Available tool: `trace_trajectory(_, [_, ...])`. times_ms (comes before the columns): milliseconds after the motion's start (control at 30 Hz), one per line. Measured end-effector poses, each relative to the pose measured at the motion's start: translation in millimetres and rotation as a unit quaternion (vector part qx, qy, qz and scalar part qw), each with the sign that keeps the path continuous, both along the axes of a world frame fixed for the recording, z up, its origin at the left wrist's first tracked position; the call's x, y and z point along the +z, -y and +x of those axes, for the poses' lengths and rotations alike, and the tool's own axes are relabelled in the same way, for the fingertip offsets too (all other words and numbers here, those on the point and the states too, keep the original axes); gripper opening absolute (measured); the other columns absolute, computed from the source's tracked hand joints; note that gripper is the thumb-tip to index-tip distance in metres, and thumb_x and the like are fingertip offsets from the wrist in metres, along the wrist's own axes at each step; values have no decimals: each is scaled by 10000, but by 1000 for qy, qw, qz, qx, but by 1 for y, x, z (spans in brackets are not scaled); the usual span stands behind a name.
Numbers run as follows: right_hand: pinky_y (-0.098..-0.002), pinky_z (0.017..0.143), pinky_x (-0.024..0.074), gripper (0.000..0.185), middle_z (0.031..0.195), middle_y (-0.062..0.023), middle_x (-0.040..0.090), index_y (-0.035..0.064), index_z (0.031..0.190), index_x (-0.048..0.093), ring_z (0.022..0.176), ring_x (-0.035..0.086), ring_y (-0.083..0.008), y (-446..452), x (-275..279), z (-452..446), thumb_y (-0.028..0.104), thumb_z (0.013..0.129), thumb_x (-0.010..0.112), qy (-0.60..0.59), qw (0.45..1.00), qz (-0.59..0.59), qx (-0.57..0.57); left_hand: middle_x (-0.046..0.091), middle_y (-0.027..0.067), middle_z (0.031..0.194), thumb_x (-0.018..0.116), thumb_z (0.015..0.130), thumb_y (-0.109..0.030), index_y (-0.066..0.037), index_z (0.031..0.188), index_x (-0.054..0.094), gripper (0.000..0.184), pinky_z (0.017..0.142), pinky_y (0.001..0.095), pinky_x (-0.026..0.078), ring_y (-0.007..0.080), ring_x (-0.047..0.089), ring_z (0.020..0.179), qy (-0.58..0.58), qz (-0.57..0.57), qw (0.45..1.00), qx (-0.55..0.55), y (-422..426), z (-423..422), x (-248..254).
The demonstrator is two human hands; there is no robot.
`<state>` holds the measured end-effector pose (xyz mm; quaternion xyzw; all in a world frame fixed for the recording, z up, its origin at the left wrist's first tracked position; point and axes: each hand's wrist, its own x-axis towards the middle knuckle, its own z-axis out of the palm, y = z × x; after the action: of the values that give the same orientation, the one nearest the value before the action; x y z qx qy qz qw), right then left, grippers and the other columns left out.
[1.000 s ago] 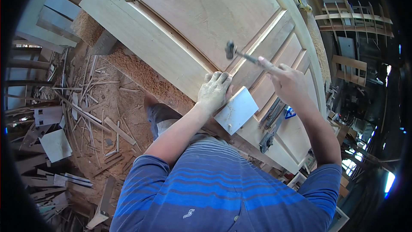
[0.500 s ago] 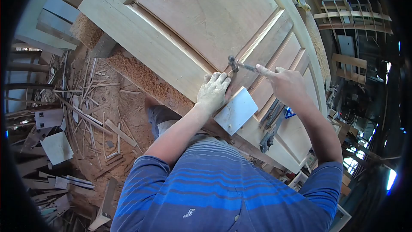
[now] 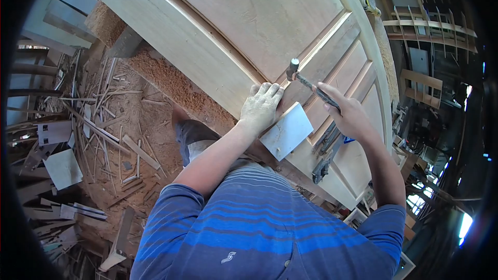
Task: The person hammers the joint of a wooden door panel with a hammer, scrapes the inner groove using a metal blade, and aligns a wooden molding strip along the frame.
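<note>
My right hand (image 3: 348, 114) is closed round the dark handle of a hammer (image 3: 306, 80), whose head is in the air over the wooden door (image 3: 207, 62). My left hand (image 3: 261, 108), dusty with pale powder, rests on the door at the lower corner of the large panel (image 3: 259, 15). Its fingers are bent and held together beside the panel's moulding; whatever they may grip is hidden. A white rectangular board (image 3: 286, 132) lies just below my left hand, near the door's edge.
Dark metal tools (image 3: 324, 158) lie on the door to the right of the white board. A yellowish tool (image 3: 370, 4) sits at the far curved edge. Sawdust (image 3: 176, 91) coats the surface under the door, and wood scraps (image 3: 98, 135) litter the floor at left.
The hammer head has risen away from the panel corner and moved slightly right, its face turned up. My right index finger, stretched along the handle before, is now curled. My left hand stays put.
</note>
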<state>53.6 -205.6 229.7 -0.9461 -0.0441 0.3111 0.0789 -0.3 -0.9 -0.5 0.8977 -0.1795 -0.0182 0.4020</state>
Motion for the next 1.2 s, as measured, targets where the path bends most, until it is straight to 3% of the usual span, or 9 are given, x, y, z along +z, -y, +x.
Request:
trace_trajectory(167, [-530,768,583,626,839,-192,739,357,1705,510,806,763,-395,3,-20,0,223,1107,641,49,994,-39,85,723,74,1377,719,1011,-279,-74,1313,749,366,1117,470,489,260,657,1306,8,-4,1000,1,0,0,0])
trace_trajectory(267, [-516,748,588,583,827,-182,737,352,1685,541,775,763,-374,3,-18,11,267,1116,634,43,985,-73,153,729,76,1345,731,1003,-275,-73,1265,760,332,1107,474,493,261,662,1293,20,2,1000,-1,0,1,-1])
trace_trajectory(367, [-507,727,587,587,824,-174,734,357,1685,542,757,763,-354,-6,-16,14,273,1113,643,73,991,-36,108,736,79,1317,737,998,-267,-74,1194,767,277,1103,480,493,264,668,1276,24,-24,999,16,0,0,2])
trace_trajectory(567, [-501,736,575,606,801,-195,703,378,1686,538,775,755,-368,-22,1,30,223,1111,646,-20,977,-153,148,730,81,1333,731,1011,-271,-70,1259,767,321,1100,473,491,263,661,1279,8,-16,1000,-3,0,1,-1])
trace_trajectory(667, [-503,703,576,575,774,-178,700,373,1676,554,737,752,-346,-20,1,28,270,1117,644,63,990,-61,113,725,80,1346,731,1014,-281,-69,1291,767,350,1096,467,488,262,655,1290,17,-18,1000,3,-1,0,0])
trace_trajectory(767, [-510,710,571,571,776,-186,693,376,1676,554,738,746,-351,-16,-5,24,271,1121,639,58,987,-73,130,719,77,1356,729,1016,-288,-65,1295,764,359,1106,467,480,260,649,1299,7,-17,1000,1,-2,0,2])
trace_trajectory(867, [-505,713,572,571,785,-185,698,374,1680,549,747,746,-358,-17,2,35,272,1124,636,-14,968,-175,179,702,73,1383,723,1020,-297,-60,1333,749,394,1114,472,475,255,637,1315,10,-1,1000,-8,-2,0,0])
trace_trajectory(967, [-490,719,581,559,792,-178,710,368,1675,558,754,750,-350,-13,4,34,274,1128,630,41,991,-62,111,705,73,1380,720,1019,-298,-61,1331,750,393,1117,477,476,257,641,1317,-1,-10,1000,-9,0,0,-2])
trace_trajectory(1200, [-494,732,592,549,837,-147,717,334,1658,580,748,748,-343,-16,1,27,270,1117,639,81,977,-101,171,719,82,1372,719,1018,-289,-62,1313,758,375,1122,479,477,267,648,1314,4,-10,1000,-3,0,0,-1])
